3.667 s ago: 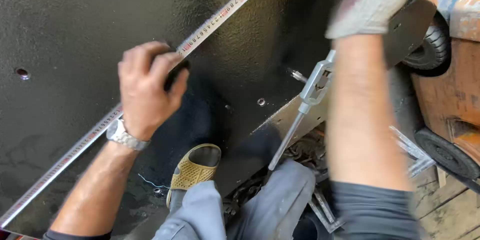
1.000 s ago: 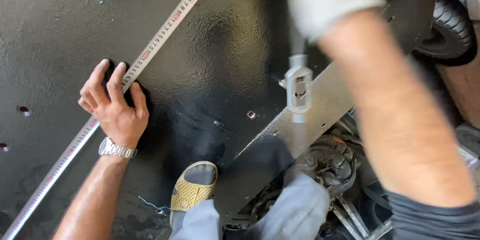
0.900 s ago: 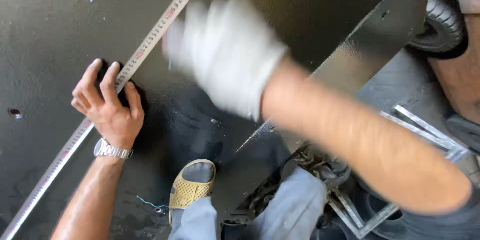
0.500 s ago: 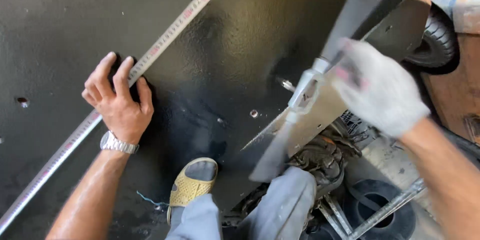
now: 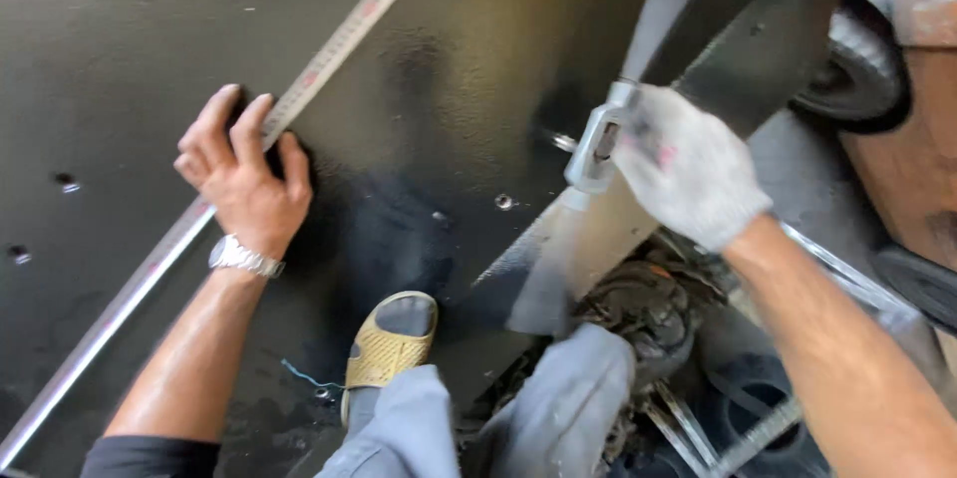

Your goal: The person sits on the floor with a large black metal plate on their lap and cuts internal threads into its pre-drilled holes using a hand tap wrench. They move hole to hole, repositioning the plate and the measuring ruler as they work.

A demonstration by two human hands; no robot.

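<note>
My bare left hand, with a wristwatch, lies flat on a big black metal plate and presses on a long steel ruler that runs diagonally across it. My right hand wears a white work glove and is closed on a silver metal clamp at the plate's right edge. The clamp sits on a bare grey metal strip along that edge. The gloved fingers hide part of the clamp.
Several small holes dot the plate. My foot in a yellow sandal stands on the plate's near edge, grey trouser knees below. A black rubber wheel sits at top right, scrap metal rods at bottom right.
My gloved right hand swung across the plate and came down on the clamp at the right edge. My left hand stayed on the ruler, fingers now flat.
</note>
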